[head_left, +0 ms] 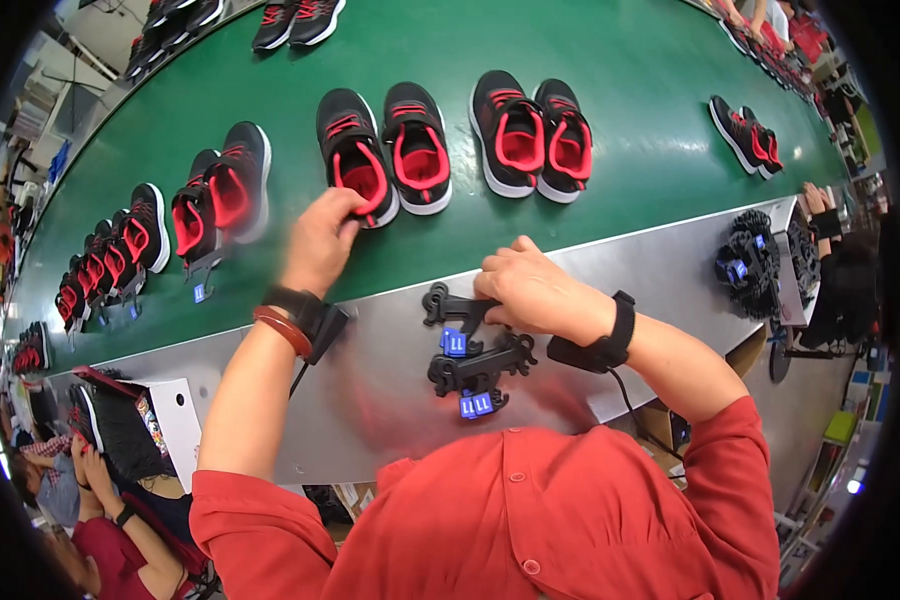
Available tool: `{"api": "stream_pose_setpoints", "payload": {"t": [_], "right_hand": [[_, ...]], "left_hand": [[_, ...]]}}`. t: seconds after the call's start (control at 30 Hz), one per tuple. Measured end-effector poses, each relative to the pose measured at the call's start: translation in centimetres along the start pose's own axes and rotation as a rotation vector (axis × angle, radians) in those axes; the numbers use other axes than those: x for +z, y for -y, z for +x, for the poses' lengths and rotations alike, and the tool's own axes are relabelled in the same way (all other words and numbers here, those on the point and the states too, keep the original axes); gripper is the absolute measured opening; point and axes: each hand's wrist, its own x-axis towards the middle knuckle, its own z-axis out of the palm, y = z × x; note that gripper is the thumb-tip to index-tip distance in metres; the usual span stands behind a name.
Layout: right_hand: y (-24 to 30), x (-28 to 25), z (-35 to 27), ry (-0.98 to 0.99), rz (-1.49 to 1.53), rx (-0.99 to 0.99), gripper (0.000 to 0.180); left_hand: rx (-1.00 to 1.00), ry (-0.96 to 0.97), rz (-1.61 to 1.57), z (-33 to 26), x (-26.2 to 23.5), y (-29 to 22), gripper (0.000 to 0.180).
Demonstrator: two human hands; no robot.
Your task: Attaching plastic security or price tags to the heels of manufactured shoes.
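With its fingers on the heel of a black sneaker (347, 135) with red lining and white sole, my left hand (320, 242) is closed at the collar. The paired sneaker (416, 145) stands just right of it. My right hand (535, 290) is pinched on a black plastic shoe hanger (458, 308) over the metal ledge. Beside and below that hand lies a small pile of similar black hangers (470, 368) with blue size tags (477, 404). My right fingertips are partly hidden by the hand itself.
A green conveyor belt (300, 55) runs beyond the metal ledge (660, 260). Another sneaker pair (510, 135) stands to the right; several pairs with hangers line the left. A heap of black hangers (745, 255) lies at right. Co-workers sit lower left (120, 530) and at the right.
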Motion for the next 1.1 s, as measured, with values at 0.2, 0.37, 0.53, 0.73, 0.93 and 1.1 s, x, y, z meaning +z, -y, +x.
{"api": "stream_pose_setpoints", "payload": {"t": [0.2, 0.37, 0.53, 0.73, 0.93, 1.1], "right_hand": [[-1.3, -2.2, 1.3, 0.19, 0.526, 0.186, 0.012], [0.7, -3.6, 4.3, 0.199, 1.09, 0.433, 0.027], [1.3, -2.8, 5.7, 0.055, 1.122, 0.405, 0.037], [1.4, -2.3, 6.4, 0.046, 1.15, 0.439, 0.041], [1.8, -1.8, 7.4, 0.231, 1.148, 0.394, 0.041], [-0.5, -3.7, 8.6, 0.266, 1.148, 0.384, 0.037]], "left_hand": [[0.116, 0.005, 0.164, -1.2, -0.1, -1.2, 0.019], [0.097, -0.032, 0.198, -1.6, 0.0, -1.2, 0.016], [-0.053, -0.101, 0.071, -1.5, 0.5, -1.4, 0.016], [-0.07, -0.137, 0.054, -1.7, 0.5, -1.4, 0.017], [-0.032, -0.111, 0.172, -1.1, 0.4, -1.3, 0.022], [0.042, -0.085, 0.352, -0.5, 0.4, -2.2, 0.038]]}}
